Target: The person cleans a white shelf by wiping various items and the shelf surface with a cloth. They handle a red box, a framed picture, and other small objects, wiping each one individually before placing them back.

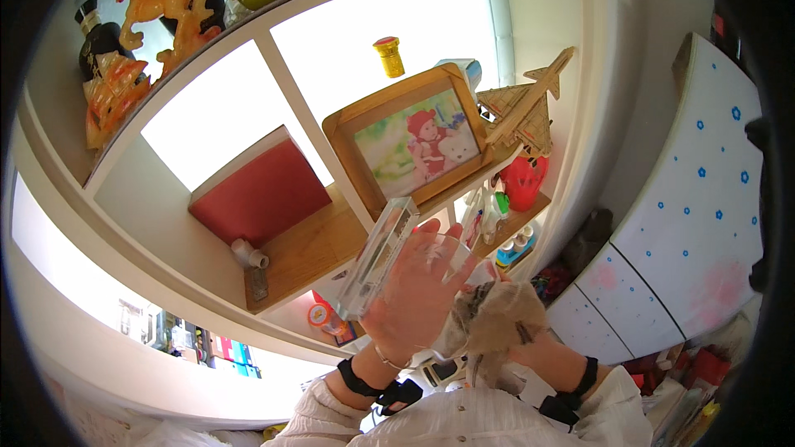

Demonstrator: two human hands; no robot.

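Observation:
My left hand [407,304] holds a clear glass or crystal ornament [380,261] with a thick rectangular block at its left end. Through a see-through rounded part of it, my fingers show spread and slightly blurred. Close by on the right, a beige-grey cloth [506,316] is bunched in my right hand [534,351], which it mostly covers. The cloth lies against or just beside the ornament's right side; which of the two I cannot tell. Both hands are in front of a white shelf unit [298,105].
A wood-framed photo [348,143], a wooden model jet [528,105] and a gold-coloured piece [389,57] are on the shelf ahead. Left of them are a red box [261,189] and a small white object [248,253]. Horse figurines [168,15] and bottles stand above. A flowered white cabinet [689,198] is at right.

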